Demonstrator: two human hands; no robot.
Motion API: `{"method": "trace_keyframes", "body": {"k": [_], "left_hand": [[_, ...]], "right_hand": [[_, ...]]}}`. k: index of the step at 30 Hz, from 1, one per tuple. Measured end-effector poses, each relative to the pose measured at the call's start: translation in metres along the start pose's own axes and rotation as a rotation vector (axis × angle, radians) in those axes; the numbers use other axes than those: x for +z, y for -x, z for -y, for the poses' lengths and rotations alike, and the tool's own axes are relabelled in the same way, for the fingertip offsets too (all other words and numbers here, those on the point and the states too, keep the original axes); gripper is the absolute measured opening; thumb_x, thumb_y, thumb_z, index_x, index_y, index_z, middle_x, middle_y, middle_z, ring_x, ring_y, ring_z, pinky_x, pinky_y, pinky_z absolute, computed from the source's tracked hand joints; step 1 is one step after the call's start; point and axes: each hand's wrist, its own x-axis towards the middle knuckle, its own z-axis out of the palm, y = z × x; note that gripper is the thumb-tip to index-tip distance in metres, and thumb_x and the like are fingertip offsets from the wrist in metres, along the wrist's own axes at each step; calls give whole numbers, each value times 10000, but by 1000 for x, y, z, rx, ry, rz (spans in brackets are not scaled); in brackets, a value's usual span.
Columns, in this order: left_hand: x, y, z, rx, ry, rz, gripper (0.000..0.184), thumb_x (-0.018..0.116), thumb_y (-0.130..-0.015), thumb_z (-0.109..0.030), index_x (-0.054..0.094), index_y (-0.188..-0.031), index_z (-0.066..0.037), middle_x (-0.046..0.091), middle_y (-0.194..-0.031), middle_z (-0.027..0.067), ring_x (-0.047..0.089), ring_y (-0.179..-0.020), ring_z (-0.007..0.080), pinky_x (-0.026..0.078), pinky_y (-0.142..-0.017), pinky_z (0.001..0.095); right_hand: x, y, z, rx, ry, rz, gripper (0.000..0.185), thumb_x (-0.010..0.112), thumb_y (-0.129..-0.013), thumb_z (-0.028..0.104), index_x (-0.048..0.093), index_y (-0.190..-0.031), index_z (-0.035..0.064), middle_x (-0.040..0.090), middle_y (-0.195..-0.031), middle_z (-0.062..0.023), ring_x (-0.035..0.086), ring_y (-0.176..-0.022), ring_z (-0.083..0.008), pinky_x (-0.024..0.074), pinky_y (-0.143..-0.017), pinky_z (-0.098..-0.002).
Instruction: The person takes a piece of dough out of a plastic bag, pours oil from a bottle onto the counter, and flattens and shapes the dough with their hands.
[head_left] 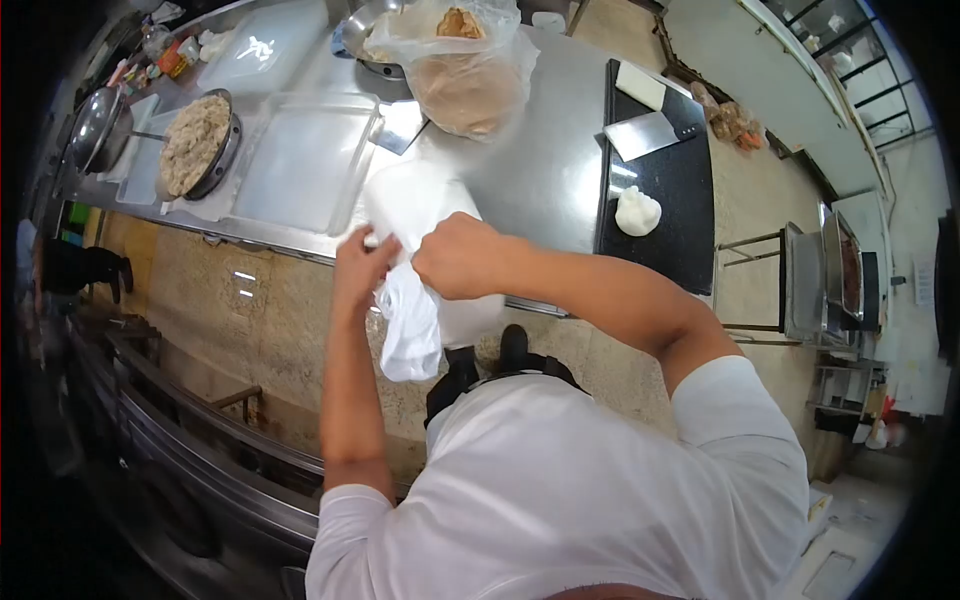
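Observation:
At the table's front edge, my right hand (460, 257) is closed on a white plastic bag (410, 335). Close beside it on the left, my left hand (366, 265) touches the same bag with its fingers bent. The bag's lower part hangs in front of the table. A larger white sheet or bag (415, 195) lies behind and under my hands, partly hidden by them. Beyond it stands a clear plastic bag (470, 90) with brown contents.
On the steel table (560, 130) are a lidded clear tray (305, 160), a pan of pale filling (195, 145) and a metal scraper (400, 126). A black board (665, 185) at right holds a cleaver (640, 135), a white block (640, 86) and white dough (638, 212).

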Motion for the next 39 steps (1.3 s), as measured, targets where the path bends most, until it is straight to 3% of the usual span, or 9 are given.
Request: {"method": "trace_keyframes", "body": {"k": [8,12,21,24,26,30,33,37,39], "left_hand": [[-57,43,102,80,518,-191,677,631,-960,-508,449,-1467,-98,514,-1355,113,519,-1191,270,463,-1006,449],[25,86,118,-55,732,82,755,573,-924,-650,385,-1498,-197,536,-1400,92,543,-1263,292,483,-1018,583],[-33,-29,108,322,334,166,458,566,-980,-501,600,-1219,-111,659,-1149,57,662,-1018,229,553,-819,445],[-12,-8,86,52,511,49,390,605,-986,-410,641,-1207,-91,694,-1095,63,655,-1062,219,548,-832,458],[2,14,120,-225,613,119,582,651,-943,-511,523,-1380,-148,609,-1310,72,585,-1221,266,507,-936,585],[58,66,88,-104,817,270,773,675,-932,-489,311,-1518,-141,528,-1395,89,591,-1217,315,523,-966,593],[70,53,71,11,706,268,816,721,-913,-411,296,-1528,-84,521,-1404,145,593,-1213,322,549,-950,554],[61,62,19,140,349,55,867,833,-792,-286,380,-1496,-59,523,-1349,188,601,-1164,323,532,-950,451],[58,71,-11,263,198,21,900,876,-730,-250,419,-1483,-59,534,-1297,188,601,-1135,341,525,-936,418]], "right_hand": [[36,-5,-23,369,-462,-268,228,645,-750,147,727,-879,-23,709,-881,-271,709,-847,-428,574,-743,-483],[21,-13,-2,494,-461,-213,205,657,-753,153,752,-860,6,726,-863,-248,728,-820,-407,581,-727,-478],[-23,-18,-27,107,65,-92,122,642,-766,137,726,-778,50,721,-812,-182,711,-877,-357,564,-756,-482],[-22,-10,-55,196,-144,-40,133,651,-819,106,728,-914,53,716,-1043,-190,638,-1116,-344,522,-922,-455],[30,-13,-79,228,-451,-653,265,623,-844,145,713,-1087,88,722,-1088,-192,673,-1049,-386,543,-898,-441],[108,-42,-130,258,-957,-645,288,600,-919,160,669,-1192,95,678,-1224,-173,624,-1155,-355,496,-999,-412],[80,-22,-105,276,-375,-683,309,614,-910,150,655,-1211,92,644,-1290,-170,594,-1207,-338,475,-1026,-413],[115,-21,-123,335,-471,-842,324,622,-907,148,639,-1224,79,637,-1302,-159,585,-1218,-338,463,-1034,-421],[123,-25,-113,494,-1324,-960,322,645,-966,216,604,-1261,92,641,-1210,-77,616,-1098,-230,517,-914,-387]]}}
